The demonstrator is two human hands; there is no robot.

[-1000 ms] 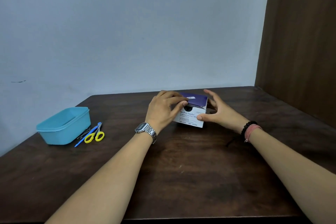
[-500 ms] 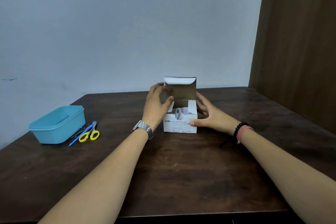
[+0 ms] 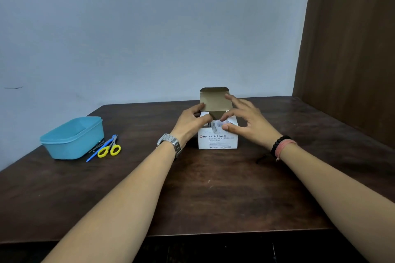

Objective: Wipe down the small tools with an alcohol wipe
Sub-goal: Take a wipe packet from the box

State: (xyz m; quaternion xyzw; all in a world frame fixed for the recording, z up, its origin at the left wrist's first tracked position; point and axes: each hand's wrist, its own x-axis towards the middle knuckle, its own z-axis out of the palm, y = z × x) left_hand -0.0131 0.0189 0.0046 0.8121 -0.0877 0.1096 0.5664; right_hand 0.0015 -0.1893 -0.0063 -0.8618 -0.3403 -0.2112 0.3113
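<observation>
A white box of alcohol swabs (image 3: pixel 218 142) stands mid-table with its brown lid flap (image 3: pixel 214 98) raised. White wipe packets (image 3: pixel 217 123) show in the opening. My left hand (image 3: pixel 190 123) grips the box's left side, thumb against the lid's edge. My right hand (image 3: pixel 243 116) hovers over the opening with fingers spread, its index fingertip and thumb at the packets. At the far left lie yellow-handled scissors (image 3: pixel 110 149), a blue stick tool (image 3: pixel 99 152) and a small metal tool (image 3: pixel 96 146).
A teal plastic tub (image 3: pixel 71 137) sits at the left, touching the tools. The dark wooden table (image 3: pixel 213 194) ends at a near edge below my forearms. A wood panel wall rises on the right, a pale wall behind.
The box's lid went from closed to standing upright. My right hand left the box's right side and moved over the opening. My left hand stayed at the box's left.
</observation>
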